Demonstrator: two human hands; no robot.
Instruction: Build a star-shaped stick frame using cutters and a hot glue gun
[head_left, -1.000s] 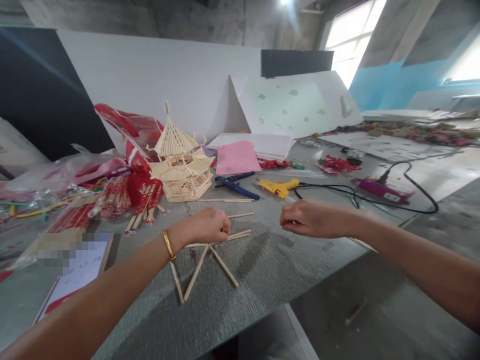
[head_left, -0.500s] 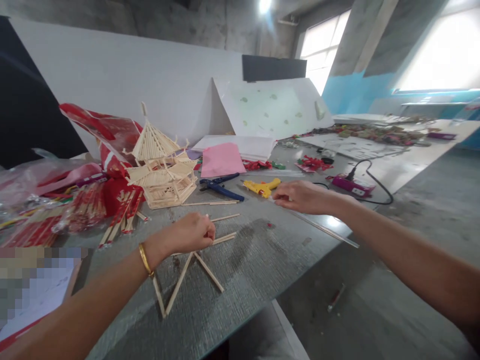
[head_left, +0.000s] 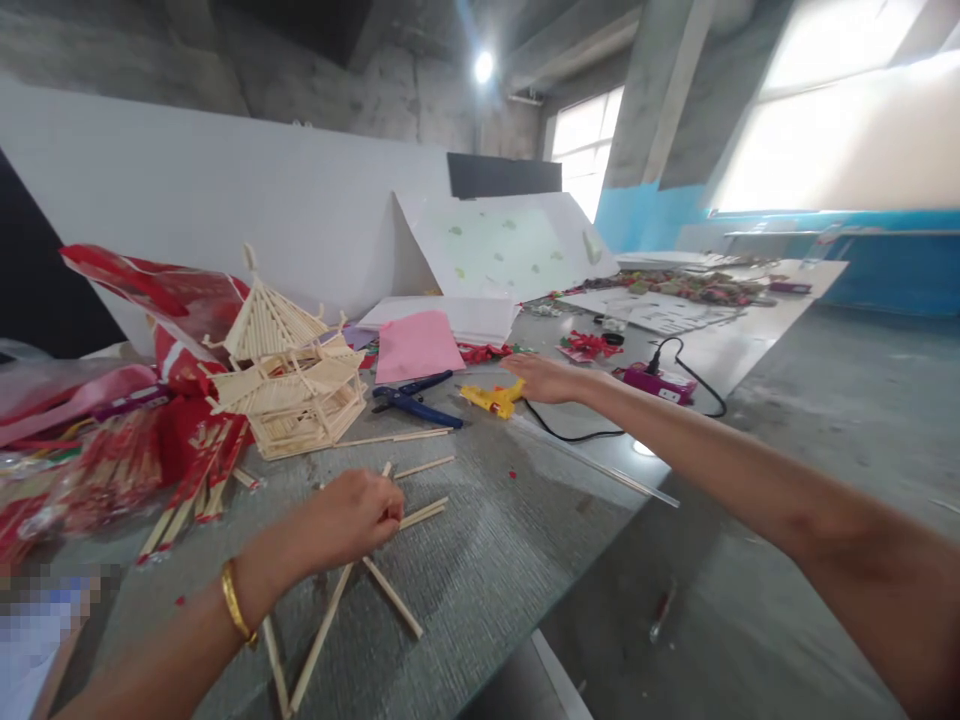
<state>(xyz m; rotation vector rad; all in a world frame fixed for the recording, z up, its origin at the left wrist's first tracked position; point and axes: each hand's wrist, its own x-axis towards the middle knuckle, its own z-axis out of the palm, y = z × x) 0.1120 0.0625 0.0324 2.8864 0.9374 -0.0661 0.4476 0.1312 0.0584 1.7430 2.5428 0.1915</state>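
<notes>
My left hand [head_left: 352, 518] is closed low over the table, its fingers curled round a thin wooden stick whose pale tip [head_left: 387, 468] shows above the knuckles; the rest is hidden. Around it lie more wooden sticks [head_left: 322, 640], some meeting in angled shapes. My right hand [head_left: 546, 380] reaches out with its fingers stretched over the handle end of a yellow glue gun [head_left: 491, 400]. Whether it touches the gun I cannot tell. Clear glue sticks [head_left: 600, 463] lie below my right forearm.
A wooden stick pagoda model [head_left: 292, 385] stands at the left, beside blue-handled cutters [head_left: 420, 402] and pink paper [head_left: 420, 346]. Packaged chopsticks [head_left: 120, 460] lie far left. A purple power strip [head_left: 660, 384] with a black cable sits right, near the table edge.
My right hand has moved forward over the glue gun's handle, its fingers straightening. The whole view has shifted, with things now lower and further left. My left hand remains closed among the sticks.
</notes>
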